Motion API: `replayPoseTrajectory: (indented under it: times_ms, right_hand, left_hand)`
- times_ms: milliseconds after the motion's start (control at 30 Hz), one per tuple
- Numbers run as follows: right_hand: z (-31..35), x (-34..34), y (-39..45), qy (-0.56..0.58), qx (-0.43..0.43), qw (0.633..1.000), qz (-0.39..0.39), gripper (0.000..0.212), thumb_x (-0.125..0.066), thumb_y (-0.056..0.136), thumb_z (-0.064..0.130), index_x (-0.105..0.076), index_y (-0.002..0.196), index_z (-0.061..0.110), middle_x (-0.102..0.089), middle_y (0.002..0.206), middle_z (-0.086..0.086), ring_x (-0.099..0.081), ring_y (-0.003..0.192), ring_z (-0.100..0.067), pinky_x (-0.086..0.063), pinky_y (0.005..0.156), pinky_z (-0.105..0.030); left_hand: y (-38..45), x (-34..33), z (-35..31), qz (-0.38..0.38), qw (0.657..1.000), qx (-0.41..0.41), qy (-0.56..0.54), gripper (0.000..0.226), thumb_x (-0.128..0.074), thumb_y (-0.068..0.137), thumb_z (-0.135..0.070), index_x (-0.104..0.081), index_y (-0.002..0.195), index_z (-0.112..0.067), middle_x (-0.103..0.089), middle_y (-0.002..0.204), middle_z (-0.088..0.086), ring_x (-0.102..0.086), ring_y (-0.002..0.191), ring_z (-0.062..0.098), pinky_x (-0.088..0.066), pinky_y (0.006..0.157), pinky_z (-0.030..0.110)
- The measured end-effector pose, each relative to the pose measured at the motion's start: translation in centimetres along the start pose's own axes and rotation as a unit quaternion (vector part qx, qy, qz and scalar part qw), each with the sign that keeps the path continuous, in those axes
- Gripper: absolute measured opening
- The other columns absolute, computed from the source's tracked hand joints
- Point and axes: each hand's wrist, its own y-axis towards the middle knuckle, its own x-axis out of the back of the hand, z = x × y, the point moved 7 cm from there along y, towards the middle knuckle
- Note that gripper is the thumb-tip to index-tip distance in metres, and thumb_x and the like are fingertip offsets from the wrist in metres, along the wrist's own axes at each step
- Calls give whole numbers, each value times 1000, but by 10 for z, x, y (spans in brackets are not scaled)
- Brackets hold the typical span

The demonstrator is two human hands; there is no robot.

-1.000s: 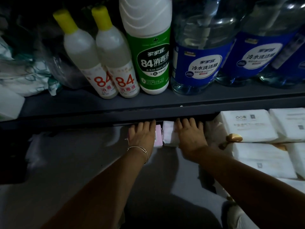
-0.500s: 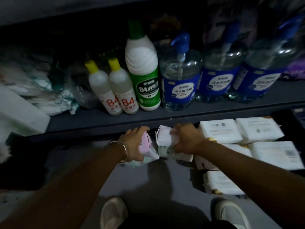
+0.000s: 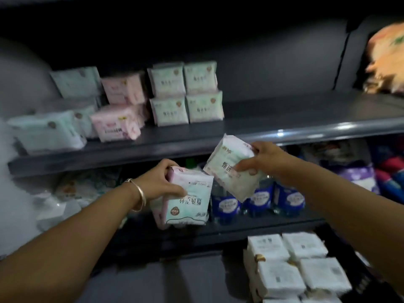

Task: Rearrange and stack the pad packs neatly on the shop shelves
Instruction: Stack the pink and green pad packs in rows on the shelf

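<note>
A dark metal shelf unit fills the scene, and its upper shelf (image 3: 273,125) runs across the middle of the view. On the left half of that shelf stand the pad packs already in place: a square block of four pale green packs (image 3: 187,92), two stacked on two, with pink packs (image 3: 122,106) just to their left and more green packs (image 3: 50,130) nearer the left end, some tilted. The right half of the shelf shows bare board, with an orange bag (image 3: 384,60) at the far right.

On the shelf below stand blue-labelled bottles (image 3: 258,202). Lower still, near right, lie stacked white packs (image 3: 297,267).

Both arms reach forward in front of the shelf edge. The right hand (image 3: 265,159) grips a green pad pack (image 3: 234,169) by its right end, fingers over the top and thumb beneath — the pack is tilted, just below the upper shelf's edge. The left hand (image 3: 161,182), a bangle (image 3: 138,195) on its wrist, clasps another pad pack (image 3: 188,197), green with pink, fingers curled round its upper left corner. The two held packs are close together; whether they touch I cannot tell.
</note>
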Motion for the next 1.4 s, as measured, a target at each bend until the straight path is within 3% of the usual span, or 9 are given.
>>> replayPoseTrajectory:
  times_ms: [267,433,600,767,900,1033,1133,1267,1400]
  right_hand:
    - [72,41,4,67,53,994,-72,39,-81,67,10,-62,101,4,-69,89,-12,-67,74,-21,-54,60,-30]
    - [92,53,23,90,61,990,-88,43,-81,67,8,-61,105,1,-70,91,-16,-69,78,-26,-58,66,-34]
    - [109,62,54,96,64,987,-113,44,-82,66,12,-60,103,4,-70,92,-12,-67,79,-23,-55,63,-32]
    - [109,64,85,114,51,983,-138,47,-83,65,14,-59,105,4,-68,96,-12,-66,80,-24,-51,58,-29]
    - [107,63,104,131,39,980,-143,50,-83,65,17,-60,106,2,-67,99,-14,-67,82,-26,-52,58,-29]
    - [113,67,112,133,43,978,-152,47,-81,68,16,-59,106,1,-67,97,-14,-66,80,-25,-51,56,-29]
    - [117,64,116,131,43,980,-145,46,-82,67,15,-58,105,1,-67,94,-15,-66,80,-26,-54,60,-31]
    - [120,58,119,127,51,981,-135,46,-81,68,13,-56,104,2,-67,96,-15,-67,84,-27,-57,68,-37]
    - [121,60,122,117,68,980,-143,49,-82,66,13,-56,105,2,-67,95,-15,-68,82,-26,-57,65,-35]
  left_hand:
    - [6,61,-70,-107,982,-51,-147,53,-78,66,-2,-49,108,-13,-61,114,16,-62,94,27,-54,80,41]
    - [24,83,-93,-116,969,-72,-206,58,-62,80,9,-40,130,-11,-59,109,11,-63,90,24,-56,69,33]
    - [46,92,-99,-113,957,-62,-259,34,-56,82,12,-51,111,-6,-65,99,11,-65,83,24,-59,60,28]
    - [71,104,-97,-130,933,-81,-325,44,-61,79,10,-49,121,1,-65,113,18,-66,91,28,-60,66,33]
    - [84,112,-98,-136,930,-115,-320,60,-68,72,11,-44,122,-11,-63,113,9,-65,96,26,-58,76,43]
    - [94,116,-96,-126,912,-132,-368,66,-63,73,17,-39,122,-20,-56,117,4,-64,96,29,-57,70,53]
    - [101,113,-96,-99,905,-136,-391,71,-61,75,18,-37,125,-26,-51,122,6,-64,96,30,-58,68,50]
    - [103,104,-96,-94,963,-114,-224,83,-67,76,10,-25,135,-30,-52,127,13,-71,77,27,-59,55,32]
    - [108,104,-94,-58,952,-111,-281,97,-76,65,2,-24,141,-29,-40,139,9,-61,101,28,-60,66,36]
